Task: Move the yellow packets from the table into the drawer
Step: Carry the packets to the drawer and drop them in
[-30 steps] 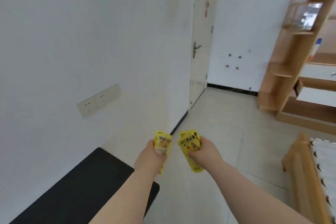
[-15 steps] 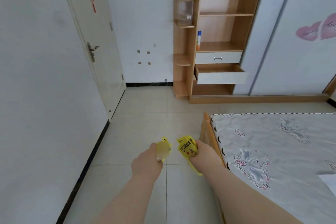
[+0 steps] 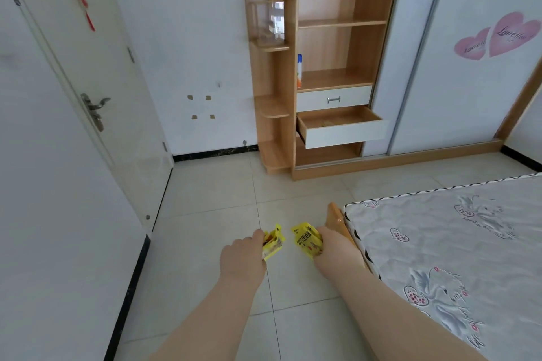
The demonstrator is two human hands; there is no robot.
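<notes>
the room is lit brightly and evenly by soft light. a reflection is caught on the clear box at 12 o'clock. only a faint shadow is seen beneath the open drawer. straight lines are bowed toward 9 and 3 o'clock. the print on the yellow packets is blurred.

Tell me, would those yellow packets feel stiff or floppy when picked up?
Probably floppy: the right yellow packet looks creased where the right hand grips it. Likely light too: the left hand carries the left yellow packet by one end, arm outstretched.
</notes>
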